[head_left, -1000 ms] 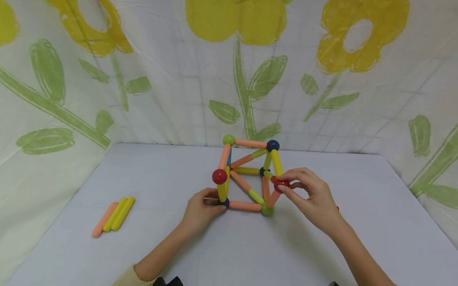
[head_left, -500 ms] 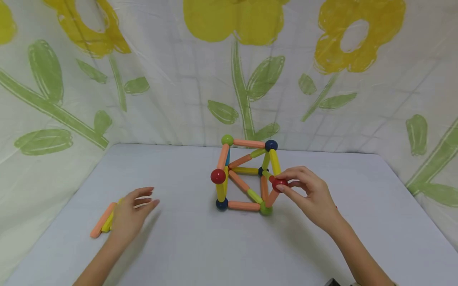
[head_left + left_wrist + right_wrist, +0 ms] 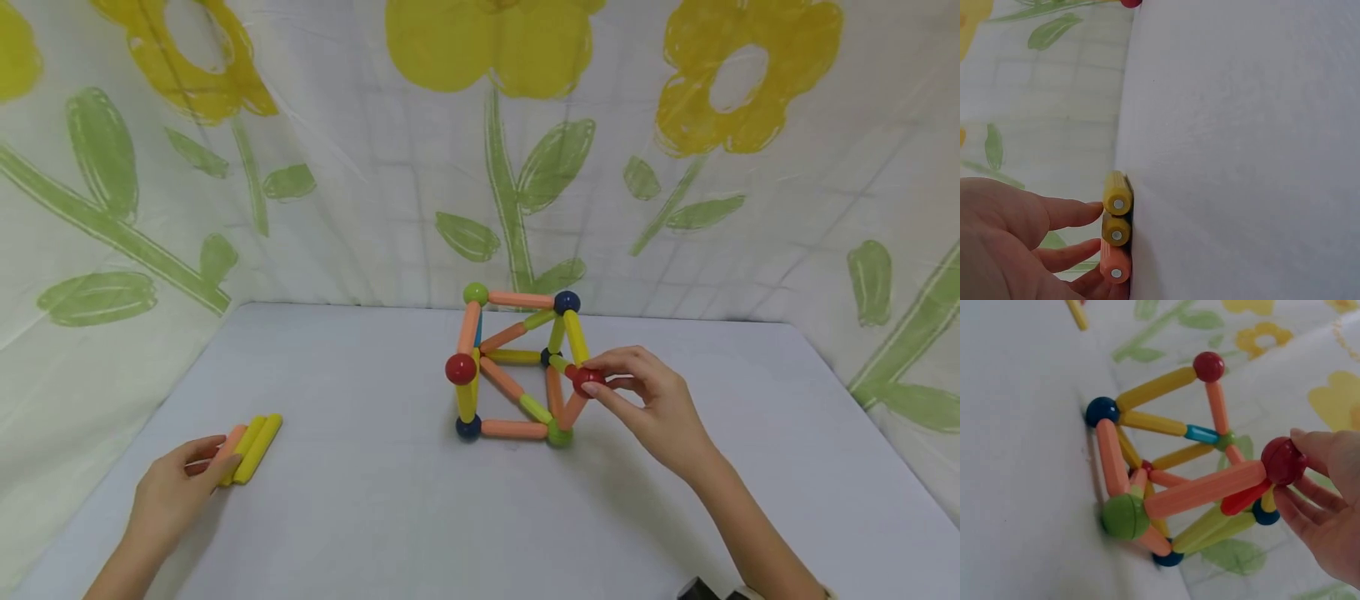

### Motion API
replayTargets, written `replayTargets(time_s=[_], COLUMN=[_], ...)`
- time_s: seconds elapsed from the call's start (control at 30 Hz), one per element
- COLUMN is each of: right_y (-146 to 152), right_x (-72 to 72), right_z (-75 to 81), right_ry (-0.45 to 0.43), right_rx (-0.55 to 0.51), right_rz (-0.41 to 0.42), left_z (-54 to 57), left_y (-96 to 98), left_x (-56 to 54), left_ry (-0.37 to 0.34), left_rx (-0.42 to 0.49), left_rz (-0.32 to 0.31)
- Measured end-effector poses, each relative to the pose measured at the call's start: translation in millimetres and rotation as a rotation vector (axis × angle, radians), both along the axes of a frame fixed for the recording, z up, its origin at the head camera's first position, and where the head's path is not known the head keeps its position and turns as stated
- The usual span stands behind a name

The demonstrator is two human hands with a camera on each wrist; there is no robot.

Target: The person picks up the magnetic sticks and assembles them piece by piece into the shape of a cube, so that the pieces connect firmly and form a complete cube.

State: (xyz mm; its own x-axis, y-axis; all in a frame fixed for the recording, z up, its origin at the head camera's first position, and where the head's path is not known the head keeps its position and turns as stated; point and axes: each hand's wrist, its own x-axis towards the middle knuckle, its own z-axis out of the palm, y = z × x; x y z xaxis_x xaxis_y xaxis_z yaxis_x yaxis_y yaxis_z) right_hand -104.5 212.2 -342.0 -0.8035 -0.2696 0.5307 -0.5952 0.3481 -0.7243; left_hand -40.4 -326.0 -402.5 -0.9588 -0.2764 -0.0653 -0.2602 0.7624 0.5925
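A frame of magnetic sticks and balls stands on the table, its orange stick [image 3: 514, 429] at the front bottom between blue and green balls. My right hand [image 3: 651, 408] pinches the red ball [image 3: 1284, 461] at its upper right corner between thumb and fingers. A short red stick [image 3: 1245, 498] meets that ball. At the left, my left hand [image 3: 168, 492] reaches over three loose sticks, thumb and fingers touching them. In the left wrist view the thumb is at a yellow stick [image 3: 1118, 195], with other fingertips by the orange stick [image 3: 1114, 262]; a firm hold is not evident.
The white table [image 3: 360, 517] carries the frame near its middle. Behind it hangs a pale curtain [image 3: 360, 208] with painted yellow flowers. A second red ball [image 3: 461, 368] tops the frame's left front corner.
My left hand has let go of the frame's lower left blue ball and moved left to the loose sticks. My right hand keeps its pinch on the red ball, almost unmoved.
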Motion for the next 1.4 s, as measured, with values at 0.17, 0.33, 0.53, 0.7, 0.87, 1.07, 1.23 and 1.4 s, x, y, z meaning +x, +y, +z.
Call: replayTargets(time_s=[0.17,0.33,0.53,0.7,0.87,1.07,1.23,1.4], right_y=[2.3,5.3,9.4,12.0,13.8,15.4,15.4,15.2], right_x=[-0.6,-1.9,-5.0,-7.3,-8.2,-8.4,-9.0,-8.7], right_z=[0.4,0.2,-0.2,-1.3,-2.9,-4.4,-5.1,-4.9], right_ry=[-0.055,-0.115,-0.149,-0.161,-0.178,-0.185,-0.19,-0.189], right_rx=[0.012,0.029,0.036,0.037,0.045,0.047,0.053,0.051], right_rz=[-0.007,0.019,0.077,0.107,0.106,0.1,0.091,0.088], left_z=[1.0,2.7,2.9,6.7,19.3,39.8,53.4,72.4], left_y=[2.8,6.0,5.6,12.3,39.1,90.0,133.6,169.6], left_x=[-3.8,-6.3,-4.3,-3.3,-2.9,-6.9,-14.2,-22.4], left_ry=[-0.026,-0.04,0.001,0.056,0.183,0.415,0.596,0.473], left_rx=[0.066,0.149,0.208,0.217,0.152,0.262,0.423,0.617], left_rz=[0.033,0.106,0.131,0.124,0.031,-0.145,-0.356,-0.454])
